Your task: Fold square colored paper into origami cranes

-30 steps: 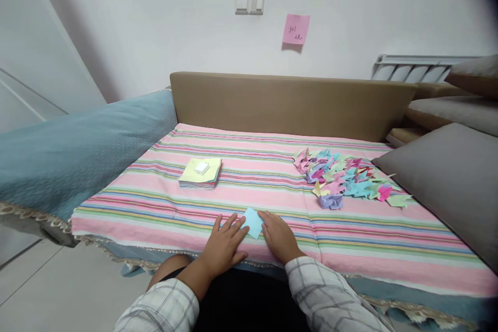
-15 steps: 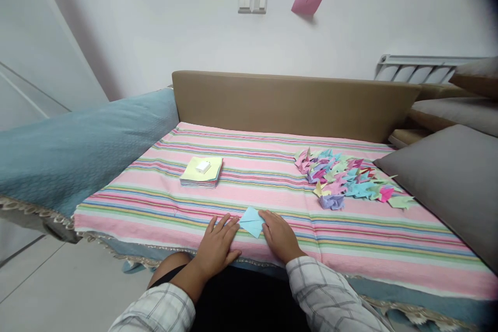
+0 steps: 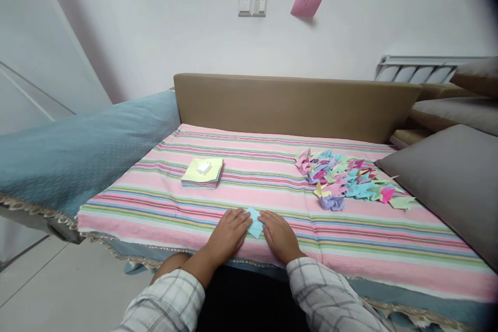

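A light blue folded sheet of origami paper (image 3: 254, 224) lies flat on the striped pink cloth (image 3: 257, 194), close to the front edge. My left hand (image 3: 232, 228) rests palm down over its left side, fingers stretched out and covering that corner. On the opposite side, my right hand (image 3: 279, 232) presses the right corner with its fingertips, the fingers laid out flat. Creases show on the strip of paper between my hands; the parts beneath my fingers are hidden.
A stack of square coloured paper (image 3: 201, 183) stands at the left, with a small white block (image 3: 204, 167) on top. Many folded paper pieces (image 3: 346, 179) lie at the right beside a grey cushion (image 3: 447, 176). A brown backrest (image 3: 288, 106) closes the far side.
My left hand has slid right, from beside the blue paper onto its left part, its fingers now closer together. My right hand has stayed at the right corner.
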Demonstrator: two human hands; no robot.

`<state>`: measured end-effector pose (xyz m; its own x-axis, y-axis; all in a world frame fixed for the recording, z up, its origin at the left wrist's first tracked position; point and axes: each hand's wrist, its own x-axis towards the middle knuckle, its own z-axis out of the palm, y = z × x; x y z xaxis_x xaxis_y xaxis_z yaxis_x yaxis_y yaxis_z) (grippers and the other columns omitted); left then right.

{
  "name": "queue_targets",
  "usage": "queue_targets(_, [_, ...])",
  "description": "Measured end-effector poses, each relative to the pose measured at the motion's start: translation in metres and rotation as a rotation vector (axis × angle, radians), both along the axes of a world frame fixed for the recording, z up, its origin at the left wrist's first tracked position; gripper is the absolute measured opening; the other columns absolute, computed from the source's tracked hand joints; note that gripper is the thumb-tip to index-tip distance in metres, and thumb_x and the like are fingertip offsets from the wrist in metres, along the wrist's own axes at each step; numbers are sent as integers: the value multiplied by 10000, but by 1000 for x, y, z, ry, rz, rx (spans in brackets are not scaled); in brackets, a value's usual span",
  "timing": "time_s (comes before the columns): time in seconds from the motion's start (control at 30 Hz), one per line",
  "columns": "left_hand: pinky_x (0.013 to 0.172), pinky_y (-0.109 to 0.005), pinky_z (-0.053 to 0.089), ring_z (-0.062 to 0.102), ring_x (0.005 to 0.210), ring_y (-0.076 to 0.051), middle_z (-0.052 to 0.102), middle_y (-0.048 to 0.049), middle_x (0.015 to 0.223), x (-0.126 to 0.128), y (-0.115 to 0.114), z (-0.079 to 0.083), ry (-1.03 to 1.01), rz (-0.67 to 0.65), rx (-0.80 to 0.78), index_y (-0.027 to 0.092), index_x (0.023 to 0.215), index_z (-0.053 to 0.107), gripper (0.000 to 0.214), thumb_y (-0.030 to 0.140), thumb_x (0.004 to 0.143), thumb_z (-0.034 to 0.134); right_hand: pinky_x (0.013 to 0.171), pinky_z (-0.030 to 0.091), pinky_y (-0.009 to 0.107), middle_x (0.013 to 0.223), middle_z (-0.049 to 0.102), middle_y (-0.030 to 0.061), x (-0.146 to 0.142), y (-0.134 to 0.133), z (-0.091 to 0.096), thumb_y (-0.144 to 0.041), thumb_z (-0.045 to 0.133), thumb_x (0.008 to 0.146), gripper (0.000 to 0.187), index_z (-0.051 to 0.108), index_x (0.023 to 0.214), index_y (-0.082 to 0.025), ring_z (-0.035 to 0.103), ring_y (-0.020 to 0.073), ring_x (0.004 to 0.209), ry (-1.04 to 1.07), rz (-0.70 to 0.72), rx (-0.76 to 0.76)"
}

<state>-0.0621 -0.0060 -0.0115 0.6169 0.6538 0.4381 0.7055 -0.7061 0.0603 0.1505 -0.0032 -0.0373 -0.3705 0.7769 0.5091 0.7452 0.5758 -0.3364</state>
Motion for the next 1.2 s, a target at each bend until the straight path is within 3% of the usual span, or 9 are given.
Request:
queue_targets(0.13, [985,-401,439,572,1107,-196,648,-54,1155,2,12,1,63,-105,-69,220,1129,601,279,238,916,421,1024,374,406,1262,571,53,1,-2,4,-179,378,885,350,592,1161,-202,474,189,1206,-12,17,-42])
queue_targets(0.33, [941,-362,471,603,1040,-187,668,-69,1084,4,10,5,4,-101,-62,210,1019,638,256,216,898,412,1087,241,498,1305,532,60,2,-8,14,-178,450,788,428,556,1202,-202,436,227,1237,-6,35,-123])
queue_targets(0.43, [862,-326,488,614,953,-182,678,-64,984,8,7,12,-68,-5,-116,209,969,629,245,234,902,395,1084,247,498,1296,535,80,4,-8,15,-199,501,742,476,543,1216,-187,443,244,1226,52,44,-102])
queue_targets(0.5, [794,-308,484,613,865,-179,676,-50,890,10,7,18,-137,92,-186,209,921,622,256,261,908,372,1044,326,466,1249,567,92,6,-7,15,-249,514,775,424,558,1193,-189,485,242,1179,149,25,-92])
queue_targets(0.63, [670,-258,453,597,730,-156,652,-12,767,14,12,29,-428,262,-408,207,854,609,269,329,896,373,902,472,372,1114,639,89,11,-4,10,-344,482,848,338,589,1132,-195,584,219,1035,409,-49,-166])
queue_targets(0.73, [607,-234,440,600,691,-149,659,-6,746,17,22,31,-669,333,-583,187,837,615,257,349,860,416,832,509,343,1056,660,88,13,-1,5,-373,477,852,333,599,1097,-184,617,214,960,558,-83,-228])
queue_targets(0.8, [596,-234,434,606,691,-155,668,-10,742,19,28,30,-693,369,-643,179,822,629,246,336,838,441,821,511,343,1030,662,89,14,0,3,-374,477,852,324,598,1083,-181,620,212,935,597,-91,-220])
queue_targets(1.0, [609,-253,393,621,738,-177,703,-24,812,26,34,27,-395,480,-539,222,862,675,235,309,839,458,949,410,402,1151,589,98,11,-4,6,-317,429,885,288,601,1081,-196,502,220,1099,373,-69,5])
queue_targets(1.2, [609,-253,386,625,748,-180,704,-28,828,24,33,29,-311,520,-512,233,912,663,238,332,848,457,970,332,431,1228,584,32,1,-12,14,-302,460,889,268,617,1104,-276,457,224,1127,-13,-1,-43])
